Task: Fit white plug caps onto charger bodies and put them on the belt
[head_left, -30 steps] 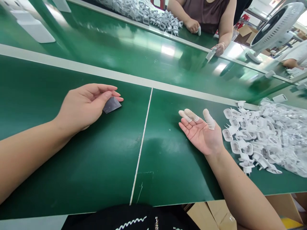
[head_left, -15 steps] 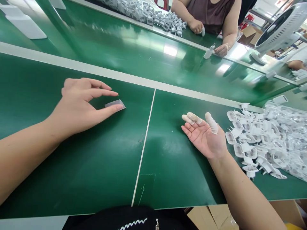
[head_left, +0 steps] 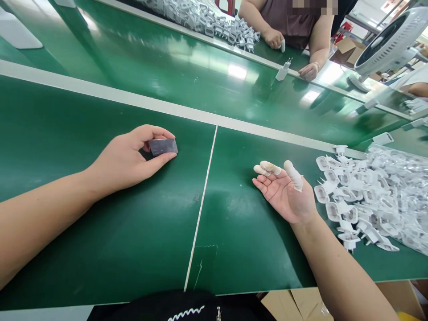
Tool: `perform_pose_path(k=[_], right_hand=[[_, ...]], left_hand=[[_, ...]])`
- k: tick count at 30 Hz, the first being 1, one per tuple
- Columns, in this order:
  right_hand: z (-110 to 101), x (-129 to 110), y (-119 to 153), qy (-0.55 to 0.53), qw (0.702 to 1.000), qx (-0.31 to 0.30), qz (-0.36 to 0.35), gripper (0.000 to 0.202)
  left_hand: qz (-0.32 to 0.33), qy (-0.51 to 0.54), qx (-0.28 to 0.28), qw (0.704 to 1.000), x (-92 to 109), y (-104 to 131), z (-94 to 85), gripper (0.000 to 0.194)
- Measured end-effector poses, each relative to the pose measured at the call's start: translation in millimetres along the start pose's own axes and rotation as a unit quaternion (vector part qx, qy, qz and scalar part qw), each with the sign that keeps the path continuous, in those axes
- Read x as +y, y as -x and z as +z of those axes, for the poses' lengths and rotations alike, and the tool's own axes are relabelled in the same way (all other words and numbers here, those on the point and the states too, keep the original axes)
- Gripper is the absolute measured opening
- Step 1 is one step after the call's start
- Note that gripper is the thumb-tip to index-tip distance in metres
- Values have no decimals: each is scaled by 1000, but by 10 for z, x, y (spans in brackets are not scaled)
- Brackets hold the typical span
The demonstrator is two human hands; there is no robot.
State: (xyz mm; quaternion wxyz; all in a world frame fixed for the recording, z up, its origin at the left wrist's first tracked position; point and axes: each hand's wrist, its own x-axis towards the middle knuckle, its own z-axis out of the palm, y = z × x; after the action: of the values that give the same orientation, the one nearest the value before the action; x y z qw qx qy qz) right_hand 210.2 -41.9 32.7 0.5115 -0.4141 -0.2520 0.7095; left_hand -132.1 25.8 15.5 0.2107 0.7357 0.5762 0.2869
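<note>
My left hand is closed around a small flat grey rectangular piece, pinching it by its edges between thumb and fingers just above the green tabletop. What the piece is cannot be made out. Palm up, my right hand rests on the right half of the table, holding nothing. Its thumb and two of its fingers wear whitish finger cots, and the fingers are loosely curled but apart. Nearest to it, on the right, lies a heap of white plug parts.
Clear plastic bags lie over the heap's right side. Beyond a pale rail runs a glossy green belt carrying a white charger. Across it sits a co-worker by another plug pile and a fan.
My left fingers have closed on the grey piece, which is now tipped up with its face showing. The white pieces on the belt have shifted left. My right hand stays put.
</note>
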Motion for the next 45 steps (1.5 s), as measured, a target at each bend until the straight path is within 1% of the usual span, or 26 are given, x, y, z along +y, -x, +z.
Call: perform_pose_path(k=[8, 14, 16, 20, 21, 23, 29, 34, 41, 45], right_hand=[[-7, 5, 9, 19, 1000, 2, -5, 38], [6, 8, 11, 19, 1000, 5, -8, 37], [9, 9, 10, 24, 1000, 8, -9, 37], [12, 7, 14, 36, 999, 12, -11, 38], [12, 6, 15, 39, 999, 11, -11, 38], [11, 5, 17, 46, 999, 9, -12, 38], [16, 10, 16, 55, 998, 8, -16, 37], [20, 7, 16, 56, 998, 6, -20, 36], [16, 11, 19, 83, 996, 7, -28, 38], [21, 12, 23, 79, 996, 7, -28, 37]], left_hand=[[-3, 2, -23, 1000, -15, -12, -18, 50], [32, 11, -40, 999, -27, -10, -19, 41], [18, 16, -26, 999, -24, -11, -20, 40], [-67, 36, 48, 996, -32, -33, -26, 41], [-86, 45, 57, 994, -35, -42, -27, 42], [-106, 56, 55, 991, -37, -55, -27, 43], [-81, 27, 45, 995, 1, -60, -39, 36], [-100, 35, 37, 994, 5, -71, -51, 39], [-112, 51, 38, 992, 10, -82, -47, 36], [-115, 52, 33, 991, 25, -83, -46, 33]])
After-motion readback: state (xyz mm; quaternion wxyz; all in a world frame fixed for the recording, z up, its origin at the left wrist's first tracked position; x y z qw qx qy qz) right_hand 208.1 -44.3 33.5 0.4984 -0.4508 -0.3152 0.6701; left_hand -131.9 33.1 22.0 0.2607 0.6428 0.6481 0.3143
